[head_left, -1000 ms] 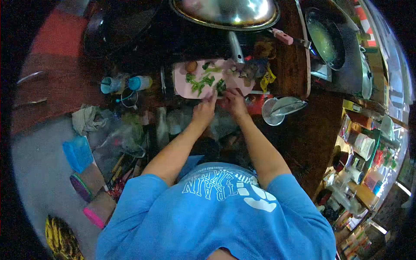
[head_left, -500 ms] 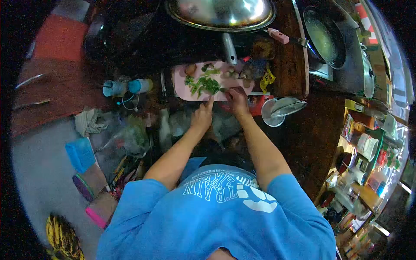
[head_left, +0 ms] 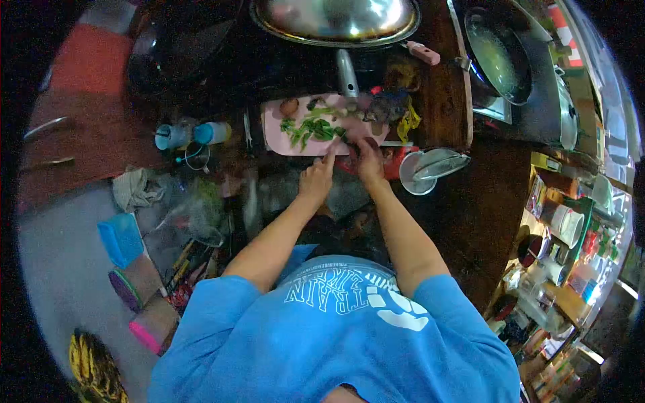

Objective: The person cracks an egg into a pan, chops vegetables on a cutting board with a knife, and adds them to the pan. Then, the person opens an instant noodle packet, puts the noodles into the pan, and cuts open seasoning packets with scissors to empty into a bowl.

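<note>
Chopped greens [head_left: 316, 130] lie on pink board [head_left: 274, 138], which sits on the dark surface [head_left: 440, 111]. Left hand [head_left: 316, 177] is at the board's near edge, index finger extended toward the greens, other fingers curled; can't tell if its grip holds anything. Right hand [head_left: 368, 160] is just right of it, fingers bent at the right end of the greens. Blurred there, so can't tell if that grip is clenched or on something. Round brown item [head_left: 289, 107] at board's far left corner, yellow wrapper [head_left: 408, 123] off its right end. Metal dome [head_left: 336, 20] beyond the board, its handle pointing toward it. Pan [head_left: 498, 57] far right.
</note>
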`<state>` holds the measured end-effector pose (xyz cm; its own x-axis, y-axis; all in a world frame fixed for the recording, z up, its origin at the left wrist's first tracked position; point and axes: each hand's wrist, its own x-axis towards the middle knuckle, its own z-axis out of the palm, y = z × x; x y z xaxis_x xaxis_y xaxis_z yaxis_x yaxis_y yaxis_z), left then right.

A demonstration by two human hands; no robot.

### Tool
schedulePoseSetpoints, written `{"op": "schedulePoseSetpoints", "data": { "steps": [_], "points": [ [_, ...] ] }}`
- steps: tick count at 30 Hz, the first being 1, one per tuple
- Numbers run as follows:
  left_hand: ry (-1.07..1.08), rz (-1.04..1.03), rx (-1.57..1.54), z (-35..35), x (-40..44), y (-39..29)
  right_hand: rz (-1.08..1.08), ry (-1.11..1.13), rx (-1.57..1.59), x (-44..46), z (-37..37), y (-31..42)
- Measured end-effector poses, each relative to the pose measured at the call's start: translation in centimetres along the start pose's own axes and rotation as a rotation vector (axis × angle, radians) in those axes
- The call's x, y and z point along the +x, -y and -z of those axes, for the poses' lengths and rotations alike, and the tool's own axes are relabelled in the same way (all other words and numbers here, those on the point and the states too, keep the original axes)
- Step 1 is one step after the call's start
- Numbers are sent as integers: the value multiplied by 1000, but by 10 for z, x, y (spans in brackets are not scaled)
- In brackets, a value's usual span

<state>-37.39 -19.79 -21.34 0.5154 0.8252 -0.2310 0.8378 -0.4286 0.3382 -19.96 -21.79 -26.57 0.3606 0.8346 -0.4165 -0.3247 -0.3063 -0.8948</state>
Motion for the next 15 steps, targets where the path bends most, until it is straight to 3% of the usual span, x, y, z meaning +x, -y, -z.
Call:
{"op": "schedulePoseSetpoints", "data": {
  "steps": [1,3,7,9,15],
  "points": [
    [-26,-1,-30,3,3,-3,-98,-13,187,-5,-1,12],
    [-50,12,-107,7,4,-8,415,95,-940,-20,-2,37],
    [-138,-9,-225,-8,-12,1,586,-83,-959,-19,2,30],
    [-80,-45,-131,-5,-26,-4,374,-105,-1008,-17,5,24],
    [-23,-79,42,-13,-9,-8,298,-52,-922,-9,5,16]
  ]
}}
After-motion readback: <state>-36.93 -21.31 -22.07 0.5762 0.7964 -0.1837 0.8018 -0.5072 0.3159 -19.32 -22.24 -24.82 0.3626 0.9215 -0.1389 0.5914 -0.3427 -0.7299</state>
